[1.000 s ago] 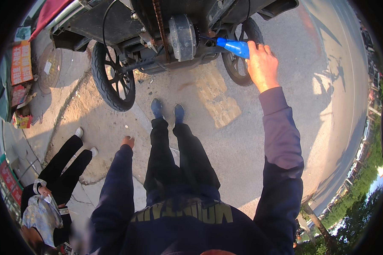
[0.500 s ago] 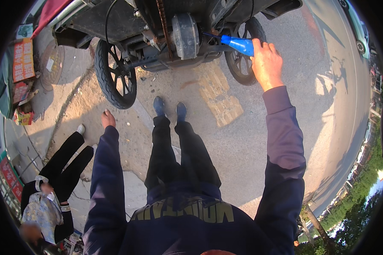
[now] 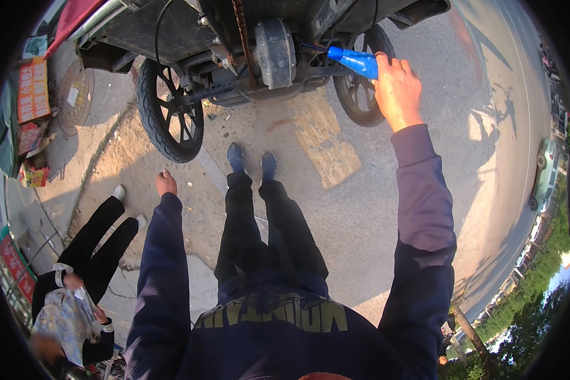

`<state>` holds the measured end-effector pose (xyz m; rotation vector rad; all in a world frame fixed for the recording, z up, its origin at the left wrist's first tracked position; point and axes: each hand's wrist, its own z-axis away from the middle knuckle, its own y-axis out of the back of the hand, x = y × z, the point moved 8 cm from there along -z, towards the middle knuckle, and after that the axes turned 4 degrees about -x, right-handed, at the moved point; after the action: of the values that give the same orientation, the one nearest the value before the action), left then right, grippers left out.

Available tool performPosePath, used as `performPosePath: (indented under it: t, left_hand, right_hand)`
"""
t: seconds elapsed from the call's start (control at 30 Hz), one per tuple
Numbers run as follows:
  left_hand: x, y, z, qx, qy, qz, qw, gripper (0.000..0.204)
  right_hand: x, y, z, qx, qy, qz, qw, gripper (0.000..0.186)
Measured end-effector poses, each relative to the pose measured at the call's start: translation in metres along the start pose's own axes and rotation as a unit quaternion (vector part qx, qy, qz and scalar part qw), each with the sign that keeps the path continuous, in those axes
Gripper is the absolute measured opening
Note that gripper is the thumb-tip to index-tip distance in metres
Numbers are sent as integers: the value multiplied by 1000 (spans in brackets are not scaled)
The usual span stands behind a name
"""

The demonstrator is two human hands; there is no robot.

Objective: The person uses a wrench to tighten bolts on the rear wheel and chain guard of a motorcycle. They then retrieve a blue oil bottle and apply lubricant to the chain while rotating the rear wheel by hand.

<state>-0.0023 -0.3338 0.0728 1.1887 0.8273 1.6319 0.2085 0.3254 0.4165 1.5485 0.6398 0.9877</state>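
Note:
In my right hand (image 3: 397,88) is a blue squeeze bottle (image 3: 356,62), the fingers wrapped round its base. The bottle lies almost level, and its thin dark spout points left at the right side of a round grey metal housing (image 3: 275,54). That housing sits on the axle under a dark wheeled vehicle (image 3: 130,41); whether the spout tip touches it I cannot tell. My left hand (image 3: 166,183) hangs below the left wheel (image 3: 171,111), fingers loosely curled, with nothing visible in it. A rust-brown chain or rod (image 3: 241,38) runs down beside the housing.
The right wheel (image 3: 364,76) stands just behind the bottle. Another person (image 3: 69,310) is at the lower left. Signs and boxes (image 3: 33,95) line the left edge, near a manhole cover (image 3: 77,98). A pale green car (image 3: 543,174) is on the road at right.
My left hand has shifted slightly to the right and its fingers look more curled. The bottle has barely moved. The car has moved down along the road; the other person has raised a hand.

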Motion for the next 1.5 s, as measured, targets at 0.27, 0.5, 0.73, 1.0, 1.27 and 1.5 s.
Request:
performPosePath:
  t: [0.27, 0.5, 0.73, 1.0, 1.27, 1.5]
  left_hand:
    - [37, 25, -35, 26, 13, 116, 993, 58]
    - [95, 53, -79, 6, 0, 181, 983, 62]
    - [168, 87, -94, 21, -113, 221, 968, 62]
    - [272, 108, -110, 17, -162, 127, 978, 69]
    - [271, 85, -208, -109, -87, 0, 990, 85]
    - [166, 30, 11, 113, -93, 102, 984, 59]
  right_hand:
    - [0, -3, -5, -4, 0, 2, 1000, 55]
    - [0, -3, -5, -1, -5, 1, 1000, 55]
    - [2, -4, -5, 1, -4, -8, 1000, 53]
    - [4, -16, 4, -21, -34, -85, 996, 53]
    - [5, -35, 18, -25, -58, -177, 982, 57]
    - [14, -36, 29, -56, -83, -130, 986, 58]
